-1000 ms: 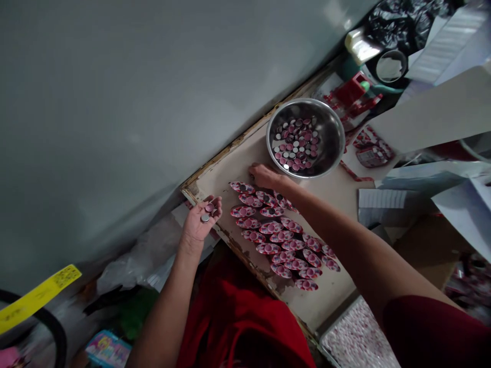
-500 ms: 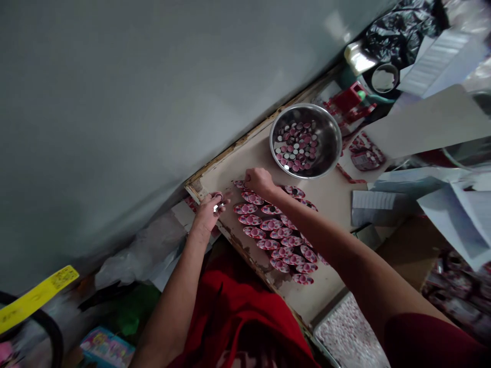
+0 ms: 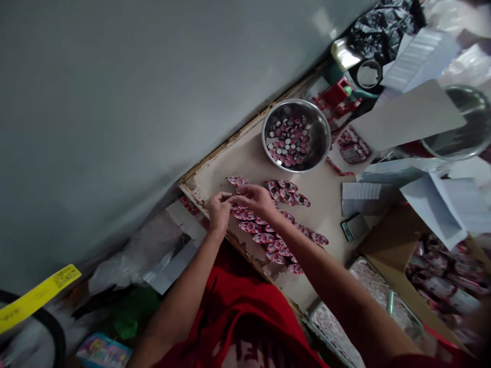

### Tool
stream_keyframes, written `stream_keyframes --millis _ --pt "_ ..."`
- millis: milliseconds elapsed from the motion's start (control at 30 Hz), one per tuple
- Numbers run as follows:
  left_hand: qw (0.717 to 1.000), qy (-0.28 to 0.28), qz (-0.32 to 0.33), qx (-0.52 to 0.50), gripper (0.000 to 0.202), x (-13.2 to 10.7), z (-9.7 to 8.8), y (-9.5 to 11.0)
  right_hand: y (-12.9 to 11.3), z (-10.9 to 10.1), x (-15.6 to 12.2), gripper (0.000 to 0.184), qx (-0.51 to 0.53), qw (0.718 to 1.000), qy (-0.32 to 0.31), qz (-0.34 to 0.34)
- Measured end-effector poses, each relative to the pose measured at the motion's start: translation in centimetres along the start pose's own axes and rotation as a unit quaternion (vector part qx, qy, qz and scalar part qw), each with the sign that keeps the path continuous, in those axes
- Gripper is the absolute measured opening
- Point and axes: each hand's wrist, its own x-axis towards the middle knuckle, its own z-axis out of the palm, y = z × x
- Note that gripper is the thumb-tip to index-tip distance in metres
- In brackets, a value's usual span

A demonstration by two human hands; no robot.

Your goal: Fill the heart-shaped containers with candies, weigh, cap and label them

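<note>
My left hand (image 3: pixel 218 212) is cupped at the near left corner of the worn wooden board (image 3: pixel 245 158), its fingers curled round small round discs that barely show. My right hand (image 3: pixel 253 198) has come over to it, fingertips pinched together and touching the left fingers. Just beneath and to the right of both hands lie rows of pink oval pieces (image 3: pixel 276 240) spread on the board. A steel bowl (image 3: pixel 320 153) holding many pink, white and dark discs (image 3: pixel 287 143) stands behind them.
A grey wall runs along the board's far edge. Papers and card (image 3: pixel 406 117) pile at the right, with a second steel bowl (image 3: pixel 460 122). A tray of white pieces (image 3: pixel 337 327) sits at the near edge. Red cloth (image 3: pixel 245 312) covers my lap.
My right hand has drawn back from the far row of ovals to meet my left hand. The left hand has turned from palm-up and open to cupped. The view has shifted right.
</note>
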Motion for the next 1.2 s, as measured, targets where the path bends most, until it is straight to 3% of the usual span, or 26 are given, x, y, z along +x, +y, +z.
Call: stream_keyframes --millis 100,167,233,300,433,567,733,867,967,1100,1200 --pt "0.987 -0.116 -0.101 -0.042 0.034 -1.1 1.9 -0.9 3.0 -0.5 -3.2 0.041 0.2 0.976 0.029 0.081" --pt "0.961 -0.189 -0.186 -0.082 0.03 -1.3 3.0 -1.2 4.6 -1.6 -3.8 0.038 0.195 0.971 0.077 0.118" --pt "0.94 -0.211 -0.23 -0.137 0.024 -1.0 3.6 -1.2 5.4 -2.9 -3.2 0.029 0.072 0.982 0.127 0.123" --pt "0.931 -0.199 -0.237 -0.194 0.017 -0.4 3.8 -0.9 5.5 -3.9 -1.7 0.022 -0.105 0.977 0.152 0.111" --pt "0.918 -0.192 -0.242 -0.251 0.02 1.0 3.2 0.2 4.5 -4.3 1.6 0.022 -0.343 0.929 0.067 0.118" --pt "0.905 -0.211 -0.24 -0.282 0.036 1.9 2.4 0.6 3.3 -4.1 3.4 0.026 -0.422 0.89 -0.006 0.172" --pt "0.915 -0.235 -0.2 -0.26 0.051 1.6 1.8 0.6 2.2 -4.6 4.4 0.031 -0.444 0.877 -0.046 0.179" --pt "0.928 -0.247 -0.183 -0.208 0.048 0.7 1.5 0.9 1.6 -5.2 4.9 0.04 -0.435 0.882 -0.042 0.177" --pt "0.941 -0.219 -0.186 -0.177 0.036 0.2 1.7 0.7 1.6 -5.8 4.1 0.039 -0.42 0.893 -0.031 0.158" --pt "0.956 -0.175 -0.189 -0.141 0.035 -0.5 2.5 -0.4 2.5 -5.2 0.1 0.022 -0.347 0.935 0.011 0.068" --pt "0.958 -0.183 -0.185 -0.117 0.045 -1.6 3.6 -1.5 4.0 -3.1 -4.3 0.026 -0.226 0.973 0.032 -0.029"
